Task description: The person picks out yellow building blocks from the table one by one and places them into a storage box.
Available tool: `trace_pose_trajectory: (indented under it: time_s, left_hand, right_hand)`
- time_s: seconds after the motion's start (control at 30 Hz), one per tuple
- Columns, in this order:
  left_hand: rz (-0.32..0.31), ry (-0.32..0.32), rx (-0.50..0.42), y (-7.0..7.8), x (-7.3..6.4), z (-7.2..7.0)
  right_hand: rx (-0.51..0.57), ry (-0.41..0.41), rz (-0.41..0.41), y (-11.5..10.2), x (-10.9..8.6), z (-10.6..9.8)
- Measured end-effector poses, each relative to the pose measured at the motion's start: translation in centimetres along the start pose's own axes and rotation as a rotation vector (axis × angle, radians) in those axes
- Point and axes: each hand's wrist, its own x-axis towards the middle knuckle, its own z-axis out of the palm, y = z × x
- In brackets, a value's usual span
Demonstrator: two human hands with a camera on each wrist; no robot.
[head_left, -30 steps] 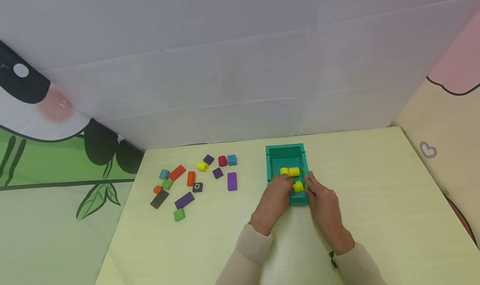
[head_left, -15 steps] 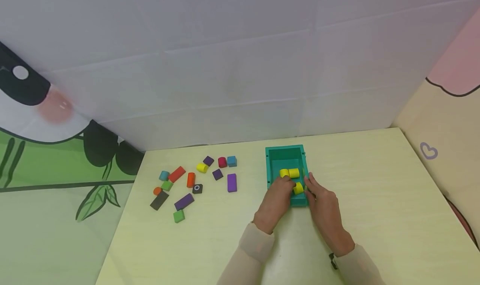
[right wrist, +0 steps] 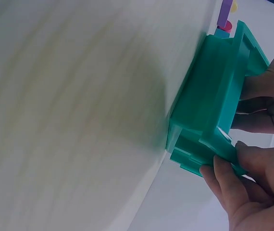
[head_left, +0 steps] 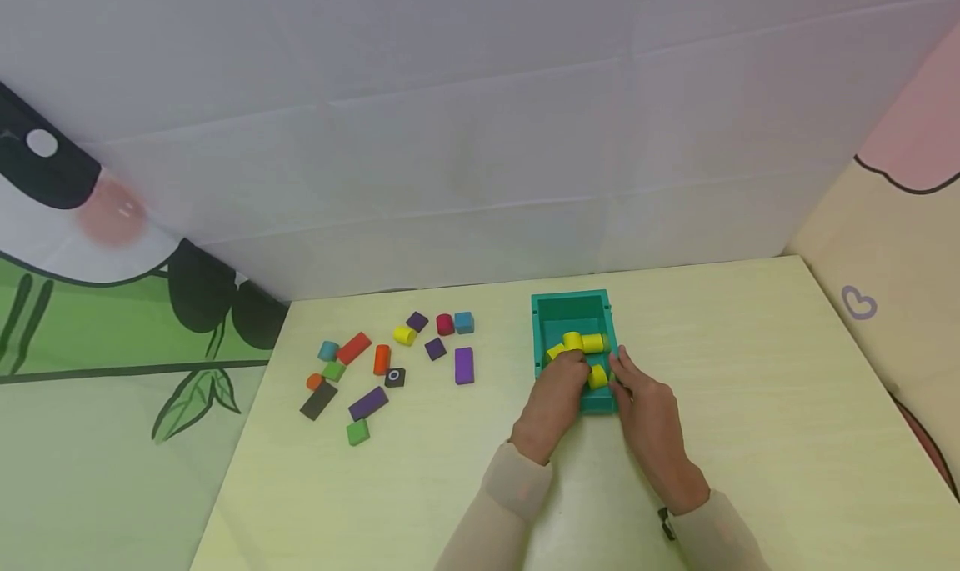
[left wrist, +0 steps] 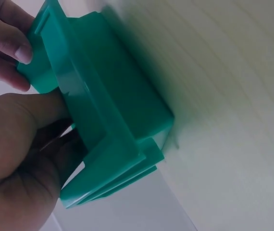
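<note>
A teal plastic box (head_left: 611, 308) stands on the table with several yellow cylinder blocks (head_left: 592, 343) inside. My left hand (head_left: 552, 400) reaches over the box's left side, its fingers down among the cylinders. Their tips are hidden behind the wall in the left wrist view, so whether they pinch a block does not show. My right hand (head_left: 654, 425) grips the box's right wall near the front. In the right wrist view its thumb and fingers hold the rim of the box (right wrist: 199, 91) from both sides.
Loose blocks lie on the left of the table, among them a purple block (head_left: 464, 366), a blue cube (head_left: 464, 322), a red block (head_left: 354, 348), a black block (head_left: 318, 401) and a green cube (head_left: 357, 432). A pale cloth wall (head_left: 465, 221) rises behind the table.
Inside the box the yellow cylinders have shifted: another shows at the left beside my left fingers, and one has turned. My left hand has edged slightly right; the right hand keeps its place.
</note>
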Motion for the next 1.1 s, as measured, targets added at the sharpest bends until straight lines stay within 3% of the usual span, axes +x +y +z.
trace_pose_trajectory:
  time_s: [1.1]
  left_hand:
    - [-0.04,-0.1,-0.096,0.11,0.6,0.06]
  right_hand:
    - [-0.012,0.014,-0.023,0.14,0.01,0.04]
